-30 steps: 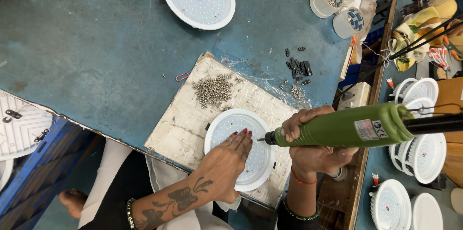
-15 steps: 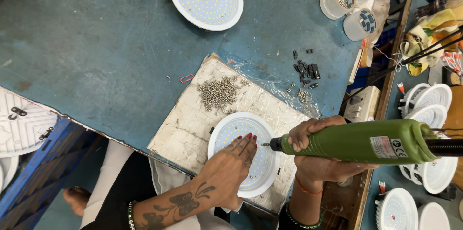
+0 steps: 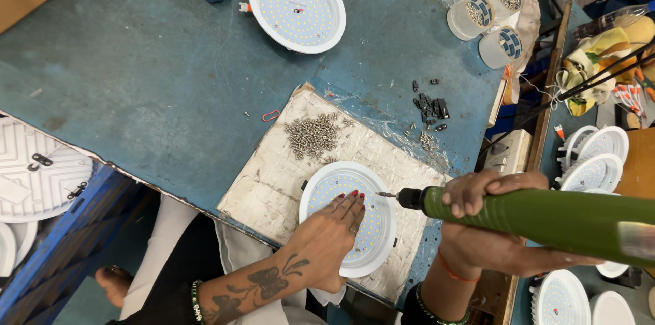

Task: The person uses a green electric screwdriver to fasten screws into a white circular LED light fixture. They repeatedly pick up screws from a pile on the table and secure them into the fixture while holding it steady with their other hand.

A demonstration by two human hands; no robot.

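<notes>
Round white LED panel light lies flat on a worn whitish board at the near edge of the blue table. My left hand presses down on it, fingers spread flat over the LED face, pinching nothing, just pinning it. My right hand is wrapped tight round a green electric screwdriver, grip fully closed on its body. The bit tip points in at the right side of the light's rim, touching or just off it; can't tell if a screw sits on the tip.

Step in hand, as I read it: driving a screw at the light's right edge. Next move calls for keeping the bit square to the screw and the left hand firm so the light doesn't spin.

Around it: pile of small grey screws on the board just beyond the light, small black clips on the table to the right. A second white LED light sits well apart at the far side. Two small cups of parts far right. Finished white lights stacked off to the right, white housings on the left.
</notes>
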